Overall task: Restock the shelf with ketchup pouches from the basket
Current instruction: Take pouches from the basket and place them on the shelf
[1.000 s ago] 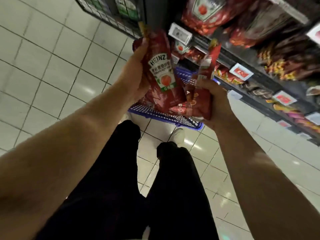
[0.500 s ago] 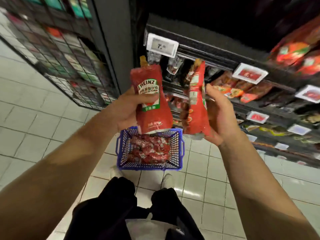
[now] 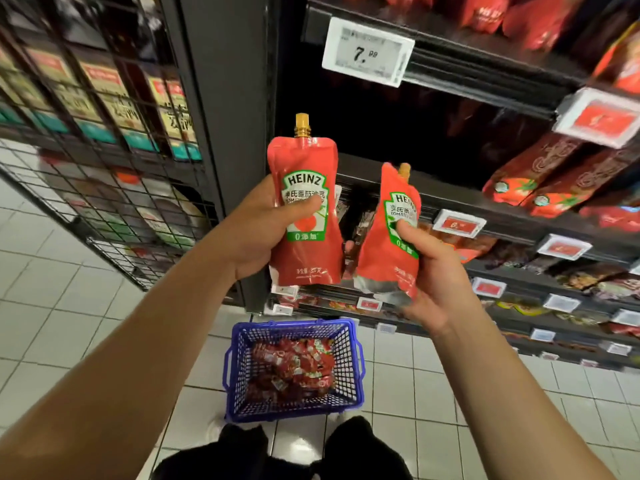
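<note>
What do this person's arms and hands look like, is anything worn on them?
Both forearms are bare, with no sleeves in view. The left hand and right hand wear no gloves; no rings, watch or bands show. Dark trousers appear below.

— What sits on the tiled floor (image 3: 52,306)?
— A blue basket (image 3: 348,393) at six o'clock, part-filled with red ketchup pouches (image 3: 294,368).
— And the shelf (image 3: 446,199) at twelve o'clock?
— Dark at its left end. Toward three o'clock, red packets (image 3: 540,178) lie on it, tilted.
— Higher?
— At one o'clock, more red bags (image 3: 491,15) stand on the upper shelf (image 3: 485,60).
</note>
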Action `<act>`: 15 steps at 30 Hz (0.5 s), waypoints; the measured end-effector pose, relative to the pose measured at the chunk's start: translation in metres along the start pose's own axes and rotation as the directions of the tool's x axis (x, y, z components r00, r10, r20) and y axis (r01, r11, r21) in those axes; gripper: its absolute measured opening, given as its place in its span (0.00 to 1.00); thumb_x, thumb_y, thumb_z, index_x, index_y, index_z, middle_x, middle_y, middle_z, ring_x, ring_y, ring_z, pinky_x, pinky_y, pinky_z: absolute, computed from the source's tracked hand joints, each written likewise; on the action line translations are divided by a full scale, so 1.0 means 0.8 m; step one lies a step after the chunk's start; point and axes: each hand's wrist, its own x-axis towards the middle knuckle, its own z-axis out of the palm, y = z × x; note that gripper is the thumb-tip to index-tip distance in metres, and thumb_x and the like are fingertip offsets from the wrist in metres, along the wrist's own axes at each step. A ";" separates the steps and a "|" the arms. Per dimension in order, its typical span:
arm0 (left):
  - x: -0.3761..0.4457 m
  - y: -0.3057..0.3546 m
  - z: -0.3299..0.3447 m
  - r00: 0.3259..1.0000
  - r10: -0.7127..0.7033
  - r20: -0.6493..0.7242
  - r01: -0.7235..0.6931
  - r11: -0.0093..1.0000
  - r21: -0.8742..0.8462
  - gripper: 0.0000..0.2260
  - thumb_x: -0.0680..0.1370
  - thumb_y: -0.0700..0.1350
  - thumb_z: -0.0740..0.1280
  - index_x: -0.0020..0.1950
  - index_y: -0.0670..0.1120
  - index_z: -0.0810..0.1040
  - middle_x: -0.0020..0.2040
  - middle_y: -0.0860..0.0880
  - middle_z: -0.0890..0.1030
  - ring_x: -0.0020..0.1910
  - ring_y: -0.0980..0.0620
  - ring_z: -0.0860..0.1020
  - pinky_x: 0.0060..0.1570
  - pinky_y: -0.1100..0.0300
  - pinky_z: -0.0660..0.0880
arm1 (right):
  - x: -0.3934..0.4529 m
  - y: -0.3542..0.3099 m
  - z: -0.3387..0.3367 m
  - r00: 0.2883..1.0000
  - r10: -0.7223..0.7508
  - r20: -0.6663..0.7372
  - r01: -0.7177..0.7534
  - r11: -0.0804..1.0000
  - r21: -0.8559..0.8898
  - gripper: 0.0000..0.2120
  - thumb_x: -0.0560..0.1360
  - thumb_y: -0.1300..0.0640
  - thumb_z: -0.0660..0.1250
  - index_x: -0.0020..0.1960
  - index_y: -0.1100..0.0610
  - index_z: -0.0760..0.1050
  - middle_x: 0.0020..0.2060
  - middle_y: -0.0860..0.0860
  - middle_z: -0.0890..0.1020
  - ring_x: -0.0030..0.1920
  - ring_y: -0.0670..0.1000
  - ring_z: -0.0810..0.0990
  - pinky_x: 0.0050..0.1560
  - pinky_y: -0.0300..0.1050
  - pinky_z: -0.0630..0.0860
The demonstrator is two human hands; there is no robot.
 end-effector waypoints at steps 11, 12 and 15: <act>0.102 -0.041 0.026 0.963 0.126 -0.239 -0.153 0.983 -0.100 0.08 0.79 0.49 0.70 0.57 0.54 0.82 0.54 0.47 0.86 0.53 0.46 0.85 0.46 0.51 0.83 | 0.105 -0.097 -0.052 0.974 -0.193 -0.116 0.102 0.837 -0.537 0.29 0.64 0.59 0.74 0.65 0.58 0.76 0.53 0.59 0.85 0.50 0.60 0.86 0.50 0.62 0.82; 0.109 -0.042 0.030 0.950 0.166 -0.264 -0.193 0.978 -0.077 0.06 0.78 0.49 0.71 0.54 0.54 0.84 0.52 0.48 0.87 0.51 0.47 0.86 0.44 0.54 0.83 | 0.113 -0.104 -0.057 0.972 -0.201 -0.119 0.107 0.836 -0.539 0.29 0.63 0.59 0.75 0.65 0.58 0.77 0.52 0.58 0.86 0.50 0.59 0.86 0.49 0.62 0.82; 0.132 -0.029 0.042 0.915 0.270 -0.298 -0.279 0.960 0.016 0.05 0.78 0.48 0.72 0.51 0.50 0.85 0.50 0.47 0.87 0.49 0.47 0.86 0.43 0.55 0.83 | 0.133 -0.127 -0.070 0.974 -0.214 -0.072 0.139 0.819 -0.556 0.25 0.66 0.59 0.74 0.63 0.57 0.78 0.52 0.59 0.86 0.49 0.60 0.86 0.46 0.62 0.82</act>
